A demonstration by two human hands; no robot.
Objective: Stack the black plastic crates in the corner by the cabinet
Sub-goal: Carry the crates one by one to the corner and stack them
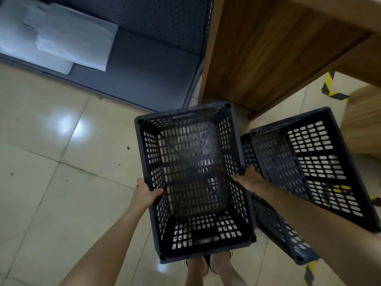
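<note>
A black perforated plastic crate [191,230] is held in the air in front of me, its open top facing me. My left hand [144,194] grips its left rim and my right hand [250,179] grips its right rim. A second black crate [315,162] stands on the floor just to the right, tilted in view and partly behind my right forearm. The wooden cabinet [268,50] rises beyond both crates, and the held crate's far end reaches near its base.
A grey metal shelf unit [148,65] with white bags [57,36] on it stands at the back left, beside the cabinet. Yellow-black tape [329,87] marks the tiled floor at right. A wooden object [362,120] sits at far right. My feet [214,265] show below the crate.
</note>
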